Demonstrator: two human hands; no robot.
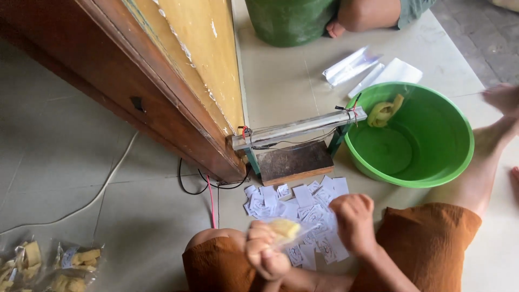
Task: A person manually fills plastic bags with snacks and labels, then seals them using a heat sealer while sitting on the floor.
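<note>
My left hand (264, 253) grips a small clear plastic bag (285, 231) with yellowish snack pieces inside, held low above my knees. My right hand (354, 223) is a closed fist right beside the bag's upper end, pinching its edge. Under both hands lie several small white paper labels (303, 197) spread on the floor. Just beyond them stands a bar-type heat sealer (300, 130) on a dark wooden block (294, 162). A green plastic basin (411, 135) sits to the right with a few yellow snack pieces (385, 111) at its far rim.
A wooden door (178, 81) leans in from the left. Black and red wires (208, 189) and a white cable (108, 184) run on the tile floor. Filled snack bags (48, 265) lie at lower left. Empty clear bags (367, 70) lie behind the basin. Another person's foot (335, 27) and a green container (289, 21) are at top.
</note>
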